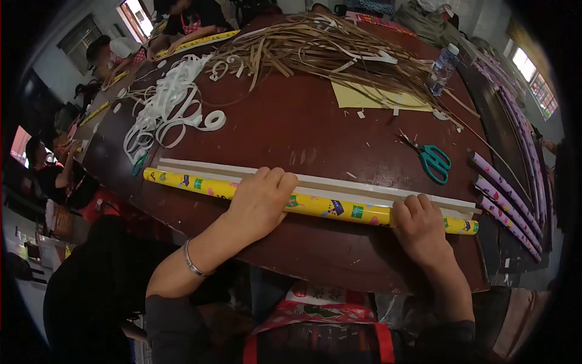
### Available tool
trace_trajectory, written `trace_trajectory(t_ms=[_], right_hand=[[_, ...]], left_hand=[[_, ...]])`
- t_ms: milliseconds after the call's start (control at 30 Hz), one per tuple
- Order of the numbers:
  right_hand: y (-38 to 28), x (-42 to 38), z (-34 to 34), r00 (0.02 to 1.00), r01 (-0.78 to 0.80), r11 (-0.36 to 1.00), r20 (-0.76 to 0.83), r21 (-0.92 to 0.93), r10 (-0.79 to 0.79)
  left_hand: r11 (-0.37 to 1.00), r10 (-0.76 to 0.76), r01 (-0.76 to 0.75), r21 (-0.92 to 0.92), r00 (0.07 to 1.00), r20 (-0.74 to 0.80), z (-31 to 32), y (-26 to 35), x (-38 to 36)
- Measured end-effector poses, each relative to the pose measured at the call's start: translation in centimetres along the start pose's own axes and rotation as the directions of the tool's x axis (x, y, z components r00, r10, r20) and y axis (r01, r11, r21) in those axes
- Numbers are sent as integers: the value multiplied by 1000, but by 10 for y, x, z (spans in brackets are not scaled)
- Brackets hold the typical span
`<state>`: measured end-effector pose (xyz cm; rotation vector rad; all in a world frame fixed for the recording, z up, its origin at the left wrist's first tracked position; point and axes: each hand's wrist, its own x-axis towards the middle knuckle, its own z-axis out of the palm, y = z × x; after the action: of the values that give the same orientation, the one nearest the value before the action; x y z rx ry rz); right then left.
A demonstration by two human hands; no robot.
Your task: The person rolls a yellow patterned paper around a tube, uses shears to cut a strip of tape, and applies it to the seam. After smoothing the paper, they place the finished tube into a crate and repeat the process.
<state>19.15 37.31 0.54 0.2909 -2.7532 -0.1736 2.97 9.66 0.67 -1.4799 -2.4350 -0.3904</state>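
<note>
A long yellow patterned roll [336, 208] lies across the near part of the dark red table [273, 130]. Curled over its middle, slightly left, is my left hand [260, 197], fingers closed on it. My right hand [419, 224] grips the same roll near its right end. Just behind the roll, parallel to it, runs a long pale strip with a raised edge [339, 183]; the fingertips of both hands are close to it. The undersides of both hands are hidden.
Teal-handled scissors [434, 164], a white tape roll [214, 120], tangled white strips [167, 97], brown strips [291, 45], yellow paper [351, 96] and a bottle [443, 70] lie beyond. Purple rolls [508, 215] are at right. Co-workers [189, 21] sit at the far left.
</note>
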Motion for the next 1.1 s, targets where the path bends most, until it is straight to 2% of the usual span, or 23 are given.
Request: trace_trajectory(t_ms=[133,267,333,533,600,733,833,900,1100], right_hand=[[-7,-11,-8,997,39,999,63,14,-40],[-13,-23,-12,995,73,997,59,19,-74],[-15,-26,-14,995,74,997,72,15,-75],[-13,-24,-21,987,99,992,122,79,-108],[-13,-23,-20,989,78,979,107,187,-99],[-18,-30,-17,990,60,974,113,219,-87],[-22,-34,-18,982,-20,976,187,217,-21],[-24,-33,-19,998,-1,976,60,216,-13],[-25,-35,-17,1000,-6,962,9,272,4]], left_hand=[[997,45,-37,-71,993,112,-10,1,-7],[987,106,-87,-134,983,147,-20,4,-15],[976,134,-122,-179,989,60,-24,9,-21],[986,56,-44,-164,996,71,-16,22,-43],[984,48,-34,-172,996,72,-16,22,-43],[976,33,-11,-215,994,101,-16,22,-41],[970,17,11,-243,994,111,-15,20,-40],[964,18,19,-267,991,135,-14,18,-40],[970,-3,37,-242,990,142,-19,21,-40]])
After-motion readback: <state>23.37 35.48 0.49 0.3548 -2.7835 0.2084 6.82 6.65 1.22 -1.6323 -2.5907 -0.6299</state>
